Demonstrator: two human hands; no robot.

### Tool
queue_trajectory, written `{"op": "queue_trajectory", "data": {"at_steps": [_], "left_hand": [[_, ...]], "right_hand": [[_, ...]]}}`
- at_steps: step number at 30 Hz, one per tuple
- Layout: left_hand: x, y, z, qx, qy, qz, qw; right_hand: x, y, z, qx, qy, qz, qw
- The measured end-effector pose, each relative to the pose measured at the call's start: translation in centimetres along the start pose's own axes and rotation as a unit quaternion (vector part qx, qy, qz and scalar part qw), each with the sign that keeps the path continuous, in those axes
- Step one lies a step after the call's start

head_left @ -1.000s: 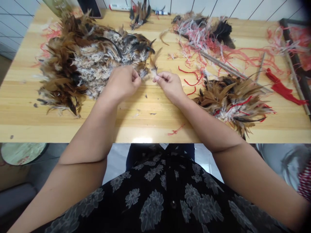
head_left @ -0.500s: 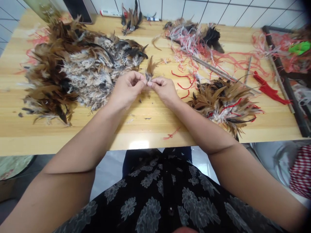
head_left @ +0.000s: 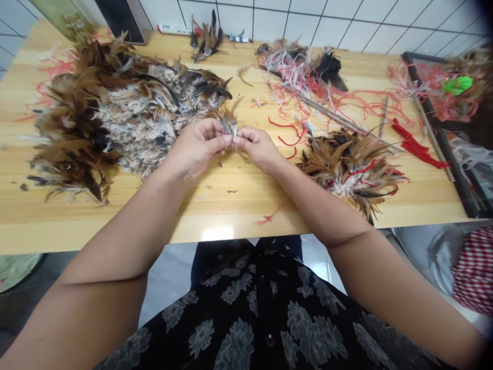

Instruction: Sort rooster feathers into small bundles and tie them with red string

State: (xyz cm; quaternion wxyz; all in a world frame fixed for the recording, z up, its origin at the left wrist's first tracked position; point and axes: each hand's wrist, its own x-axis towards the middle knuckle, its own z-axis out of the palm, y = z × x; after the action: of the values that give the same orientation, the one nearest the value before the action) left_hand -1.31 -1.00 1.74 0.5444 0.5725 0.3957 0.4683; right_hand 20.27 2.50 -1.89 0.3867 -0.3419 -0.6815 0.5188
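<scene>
No legible txt, nos. or signs from where I'm standing; any print on red-and-white marker or blue-and-white marker, back of worktop, too small/blurry.

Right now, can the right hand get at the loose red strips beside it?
Probably yes: the red strips lie close by, and nothing seems to block the right hand, though its fingers are pinched at the small feather tuft.

The head camera looks forward and down at the hands.
</scene>
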Motion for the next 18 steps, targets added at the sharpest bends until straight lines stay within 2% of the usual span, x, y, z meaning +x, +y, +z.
{"op": "queue_trajectory", "data": {"at_steps": [6,12,18], "left_hand": [[-0.1,-0.3,-0.6,0.079,0.007,0.020,0.997],[0.7,-1.2,-1.6,0.089,0.016,0.011,0.996],[0.7,-1.2,-1.4,0.109,0.028,0.016,0.994]], "right_hand": [[-0.2,0.0,-0.1,-0.120,-0.014,-0.050,0.991],[0.0,0.5,-0.1,-0.107,-0.007,-0.043,0.993],[0.1,-0.3,-0.1,-0.115,-0.007,-0.030,0.993]]}}
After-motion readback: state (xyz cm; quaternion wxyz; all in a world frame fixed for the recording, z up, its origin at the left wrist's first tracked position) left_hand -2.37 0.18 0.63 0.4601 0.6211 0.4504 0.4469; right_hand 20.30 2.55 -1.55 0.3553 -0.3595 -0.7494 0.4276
